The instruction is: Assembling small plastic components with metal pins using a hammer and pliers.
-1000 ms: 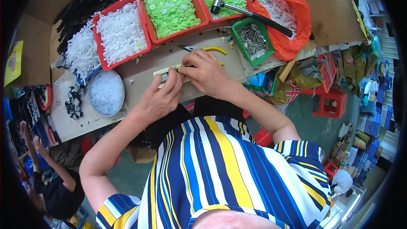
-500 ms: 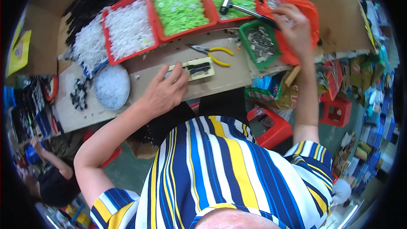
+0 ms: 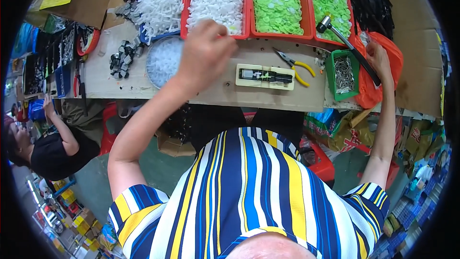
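Note:
My left hand point(image 3: 206, 55) is raised, fingers curled together and slightly blurred, at the near edge of the red bin of small white plastic parts point(image 3: 215, 0). Whatever its fingertips pinch is hidden. My right hand point(image 3: 379, 62) has the black grip of a small hammer point(image 3: 362, 60) against its palm, while its fingertips reach a red plastic bag point(image 3: 393, 60) with white bits inside. The hammer's head lies toward the bin of green discs point(image 3: 330, 7). Between the hands, a cream block point(image 3: 264, 84) holds a black part with a metallic piece in its slot.
Yellow-handled pliers point(image 3: 303, 72) lie beside the block. A green tray point(image 3: 344, 93) holds metal pins. Left are a round dish of translucent pieces point(image 3: 164, 60), dark metallic clips point(image 3: 125, 58) and white plastic stems point(image 3: 160, 7). Another person point(image 3: 60, 146) sits at far left.
My left hand has left the cream block and moved up to the white-parts bin. The block now shows fully. My right hand has shifted nearer with the hammer; the whole view has turned.

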Tool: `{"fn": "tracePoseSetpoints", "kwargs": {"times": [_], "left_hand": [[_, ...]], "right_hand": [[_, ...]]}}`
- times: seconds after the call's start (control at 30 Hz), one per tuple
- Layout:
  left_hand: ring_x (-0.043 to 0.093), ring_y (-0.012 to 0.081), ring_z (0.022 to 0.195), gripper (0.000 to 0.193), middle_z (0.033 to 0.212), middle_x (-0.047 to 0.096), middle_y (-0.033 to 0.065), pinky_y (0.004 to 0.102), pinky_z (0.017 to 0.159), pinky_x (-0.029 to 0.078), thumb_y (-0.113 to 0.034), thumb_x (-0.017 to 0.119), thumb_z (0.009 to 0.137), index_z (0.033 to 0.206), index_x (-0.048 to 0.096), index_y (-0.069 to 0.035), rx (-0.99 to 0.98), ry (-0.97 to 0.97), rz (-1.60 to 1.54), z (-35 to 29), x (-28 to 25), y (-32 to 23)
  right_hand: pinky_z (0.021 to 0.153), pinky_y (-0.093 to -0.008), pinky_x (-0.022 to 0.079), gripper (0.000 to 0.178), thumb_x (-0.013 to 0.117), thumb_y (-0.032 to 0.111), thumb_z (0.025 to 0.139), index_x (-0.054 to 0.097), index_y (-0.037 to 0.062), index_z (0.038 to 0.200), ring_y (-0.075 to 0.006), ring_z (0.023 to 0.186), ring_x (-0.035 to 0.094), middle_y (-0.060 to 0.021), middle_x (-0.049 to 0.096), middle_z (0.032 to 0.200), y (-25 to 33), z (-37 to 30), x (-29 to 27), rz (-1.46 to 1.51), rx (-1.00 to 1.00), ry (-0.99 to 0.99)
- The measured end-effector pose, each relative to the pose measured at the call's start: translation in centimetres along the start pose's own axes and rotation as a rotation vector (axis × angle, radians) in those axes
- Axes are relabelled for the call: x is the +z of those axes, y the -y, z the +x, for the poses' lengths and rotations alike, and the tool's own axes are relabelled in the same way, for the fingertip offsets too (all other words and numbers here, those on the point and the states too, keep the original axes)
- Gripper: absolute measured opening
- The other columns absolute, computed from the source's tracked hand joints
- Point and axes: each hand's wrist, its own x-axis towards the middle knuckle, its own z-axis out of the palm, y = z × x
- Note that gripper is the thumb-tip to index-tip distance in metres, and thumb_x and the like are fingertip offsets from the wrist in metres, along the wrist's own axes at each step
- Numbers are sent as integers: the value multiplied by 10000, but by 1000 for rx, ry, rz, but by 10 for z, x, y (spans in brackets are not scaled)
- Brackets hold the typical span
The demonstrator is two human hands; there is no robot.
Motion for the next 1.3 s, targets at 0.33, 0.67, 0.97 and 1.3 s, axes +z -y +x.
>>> {"fn": "tracePoseSetpoints", "kwargs": {"times": [0.33, 0.67, 0.97, 1.3], "left_hand": [[562, 297, 978, 144, 927, 652, 105, 394, 853, 483, -36, 731, 746, 887, 722, -13, -194, 143, 253, 19, -17, 65], [589, 312, 875, 77, 836, 646, 106, 399, 774, 494, -12, 670, 814, 889, 655, 1, -99, -54, 133, 30, -17, 64], [641, 109, 709, 125, 883, 678, 88, 246, 610, 490, -21, 667, 897, 1005, 665, 43, -550, 38, -250, -11, -59, 32], [657, 305, 743, 183, 836, 652, 148, 366, 665, 505, 64, 672, 785, 956, 709, 9, -505, 146, -136, -67, -73, 21]], "right_hand": [[697, -439, 513, 217, 657, 157, 812, 648, -26, 929, -369, 818, 673, -227, 669, 860, -5, -5, 0, -179, 66, -33], [711, -257, 479, 257, 644, 139, 913, 666, -42, 1095, -97, 772, 592, -38, 669, 860, -11, -25, -20, 373, -31, -295], [722, -227, 447, 195, 644, 41, 911, 662, -40, 1088, -83, 839, 572, -51, 652, 948, 106, -51, -22, 446, -212, -269], [718, -261, 458, 215, 645, -4, 864, 657, -45, 1074, -154, 783, 588, -92, 609, 846, 173, -51, -12, 409, -362, -137]]}}
